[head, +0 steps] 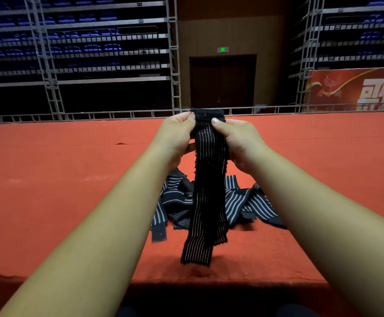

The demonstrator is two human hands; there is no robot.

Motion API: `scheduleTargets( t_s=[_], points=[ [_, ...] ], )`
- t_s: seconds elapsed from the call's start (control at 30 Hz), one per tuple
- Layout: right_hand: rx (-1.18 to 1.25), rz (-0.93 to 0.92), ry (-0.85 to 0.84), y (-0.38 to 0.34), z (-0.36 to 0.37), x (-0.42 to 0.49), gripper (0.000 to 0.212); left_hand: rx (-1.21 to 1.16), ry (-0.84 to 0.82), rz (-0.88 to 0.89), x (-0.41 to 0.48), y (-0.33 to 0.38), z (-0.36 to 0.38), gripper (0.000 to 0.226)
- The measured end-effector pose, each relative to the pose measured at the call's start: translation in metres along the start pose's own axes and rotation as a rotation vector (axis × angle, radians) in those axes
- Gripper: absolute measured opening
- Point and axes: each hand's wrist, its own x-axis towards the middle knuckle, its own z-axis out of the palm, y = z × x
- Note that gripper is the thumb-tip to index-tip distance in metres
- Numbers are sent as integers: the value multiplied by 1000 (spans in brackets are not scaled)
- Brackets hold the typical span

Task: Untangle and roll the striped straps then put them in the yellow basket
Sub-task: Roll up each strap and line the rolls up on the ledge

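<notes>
Striped strap [209,179] hangs from both hands: left hand [177,136] pinches top at 9 o'clock, right hand [239,138] at 3. Tangled straps [243,202] on red carpet [49,179] below.

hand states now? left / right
Left hand: closed, pinching the top end of the held striped strap.
Right hand: closed, pinching the same strap's top end.

Soft light is brightening the red carpeted floor [49,168]; the blue tiered seats [72,49] are sitting dim, and frame edges are bowing.
</notes>
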Motion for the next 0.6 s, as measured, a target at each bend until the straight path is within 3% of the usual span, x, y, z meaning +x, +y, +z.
scheduleTargets(
  t_s=[0.23, 0.6],
  points=[
    [-38, -27, -9, 2, -2, 1, 20, 127, 42, 80, 4, -3, -1, 31],
    [-122, -29, 24, 6, -2, -1, 22, 165, -11, 25, 1, -3, -2, 33]
  ],
)
